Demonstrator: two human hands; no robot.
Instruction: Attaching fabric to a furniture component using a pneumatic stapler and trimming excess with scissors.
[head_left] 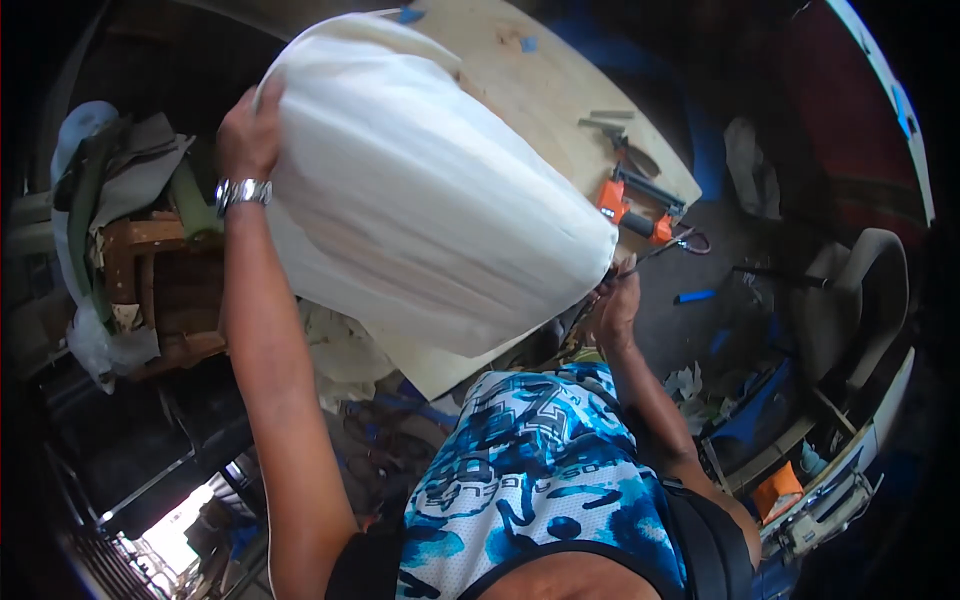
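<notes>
A large piece covered in white cloth (420,190) lies tilted across the pale tabletop (560,90), rounded at its far left end. My left hand (252,130), with a metal watch on the wrist, is closed around its far left edge; the fingertips are partly hidden. At its near right corner, my right hand (618,305) is closed, fingers at the cloth's edge and partly in shadow. Just beyond that hand rests an orange and black staple gun (640,212). A thin dark tool with a looped end (692,240) lies beside it.
Stacked at left are a worn wooden frame (150,245) and green padded pieces (90,190). A grey seat (870,300) stands at right. Scraps and a blue strip (694,297) litter the floor. An orange packet (778,492) sits low at right, near a machine.
</notes>
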